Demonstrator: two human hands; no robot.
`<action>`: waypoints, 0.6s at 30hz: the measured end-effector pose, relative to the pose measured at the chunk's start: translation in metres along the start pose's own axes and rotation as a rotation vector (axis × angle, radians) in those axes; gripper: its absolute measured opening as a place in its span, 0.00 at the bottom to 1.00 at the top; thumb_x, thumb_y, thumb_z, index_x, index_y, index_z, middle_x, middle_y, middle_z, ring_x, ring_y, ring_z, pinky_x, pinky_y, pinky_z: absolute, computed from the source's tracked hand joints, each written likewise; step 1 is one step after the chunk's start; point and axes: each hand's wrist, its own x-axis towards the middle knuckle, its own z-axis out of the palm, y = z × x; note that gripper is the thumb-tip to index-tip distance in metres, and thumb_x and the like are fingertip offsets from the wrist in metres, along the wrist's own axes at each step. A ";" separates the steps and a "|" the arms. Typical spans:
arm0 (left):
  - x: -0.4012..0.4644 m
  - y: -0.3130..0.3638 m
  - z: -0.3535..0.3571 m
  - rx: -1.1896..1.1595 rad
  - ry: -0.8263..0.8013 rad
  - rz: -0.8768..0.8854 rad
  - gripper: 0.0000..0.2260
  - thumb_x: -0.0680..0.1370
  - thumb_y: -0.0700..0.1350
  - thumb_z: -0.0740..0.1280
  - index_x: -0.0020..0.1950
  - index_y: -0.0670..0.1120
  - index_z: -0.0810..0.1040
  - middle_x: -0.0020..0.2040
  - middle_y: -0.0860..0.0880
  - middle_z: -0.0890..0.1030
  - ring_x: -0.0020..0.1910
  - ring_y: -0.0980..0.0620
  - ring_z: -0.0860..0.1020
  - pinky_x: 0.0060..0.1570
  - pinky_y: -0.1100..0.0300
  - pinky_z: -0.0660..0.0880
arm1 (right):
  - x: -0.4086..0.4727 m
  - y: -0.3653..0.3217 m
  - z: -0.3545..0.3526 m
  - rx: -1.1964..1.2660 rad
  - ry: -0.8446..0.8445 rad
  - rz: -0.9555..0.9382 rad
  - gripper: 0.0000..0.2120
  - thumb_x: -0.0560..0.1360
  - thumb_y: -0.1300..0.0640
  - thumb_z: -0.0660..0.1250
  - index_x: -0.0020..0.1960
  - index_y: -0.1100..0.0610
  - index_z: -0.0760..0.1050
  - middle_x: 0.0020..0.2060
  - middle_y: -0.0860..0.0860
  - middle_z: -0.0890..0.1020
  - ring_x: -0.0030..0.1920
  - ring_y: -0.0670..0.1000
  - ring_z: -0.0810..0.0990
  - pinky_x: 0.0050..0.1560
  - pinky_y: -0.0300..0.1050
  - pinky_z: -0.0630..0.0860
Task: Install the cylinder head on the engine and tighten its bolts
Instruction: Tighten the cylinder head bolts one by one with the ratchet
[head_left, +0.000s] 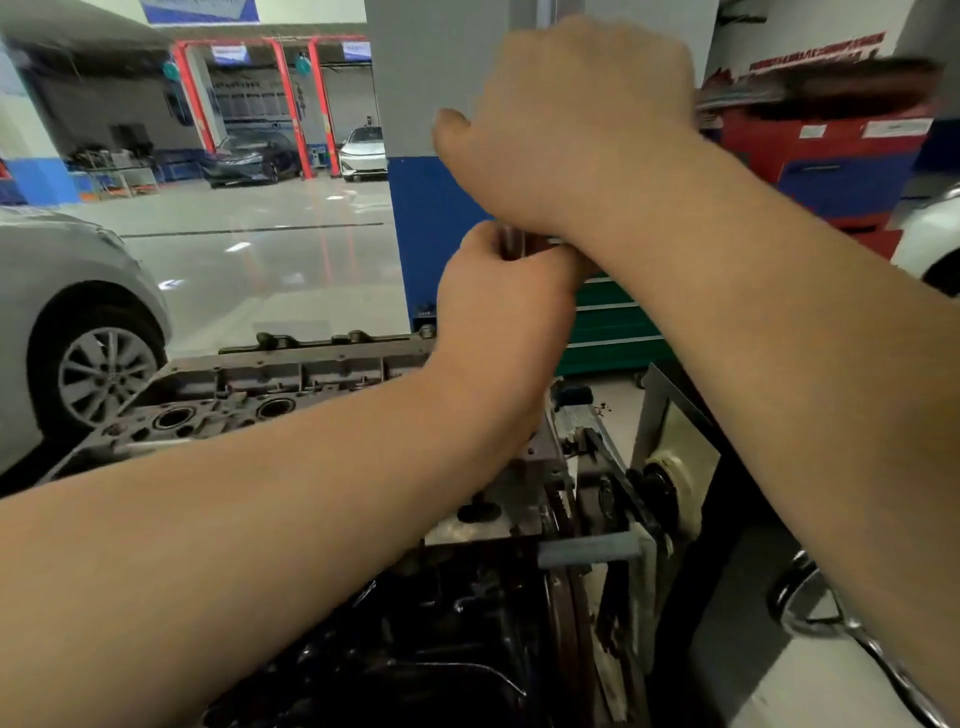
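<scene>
Two bare forearms cross frame centre, hiding much of engine. Grey metal cylinder head (270, 395) sits atop dark engine block (441, 649), left of centre, bores visible. Right hand (576, 130) top centre, fingers curled into fist around blurred dark tool handle (831, 85) running to upper right. Left hand (506, 312) below it, fingers clamped on dark upright tool shaft (511, 241). Silver car (67, 322) at left edge.

Two hands meet above the engine (467, 623): the right hand (576, 130) over the left hand (504, 312), both raised over the cylinder head (270, 384). A pillar (436, 156) stands behind, a car (67, 312) to the left.
</scene>
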 end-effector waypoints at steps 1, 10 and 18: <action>-0.002 -0.001 0.004 0.010 0.037 0.026 0.10 0.67 0.45 0.69 0.46 0.45 0.77 0.35 0.49 0.78 0.35 0.48 0.76 0.35 0.56 0.73 | -0.004 -0.004 -0.004 -0.052 0.040 -0.020 0.24 0.79 0.37 0.57 0.32 0.52 0.58 0.29 0.50 0.62 0.32 0.55 0.66 0.31 0.43 0.53; 0.044 0.011 -0.024 -0.154 -0.671 -0.283 0.18 0.75 0.38 0.67 0.29 0.52 0.67 0.23 0.54 0.59 0.22 0.54 0.57 0.29 0.59 0.61 | -0.001 0.023 0.020 1.133 -0.260 -0.044 0.16 0.82 0.58 0.65 0.39 0.67 0.78 0.33 0.56 0.77 0.38 0.51 0.74 0.42 0.45 0.69; 0.000 -0.010 0.003 0.032 0.007 0.012 0.17 0.70 0.45 0.72 0.53 0.35 0.75 0.41 0.42 0.76 0.39 0.45 0.72 0.40 0.46 0.71 | 0.001 0.001 0.007 0.160 -0.009 -0.056 0.18 0.76 0.41 0.56 0.32 0.49 0.59 0.28 0.49 0.63 0.28 0.52 0.60 0.34 0.47 0.60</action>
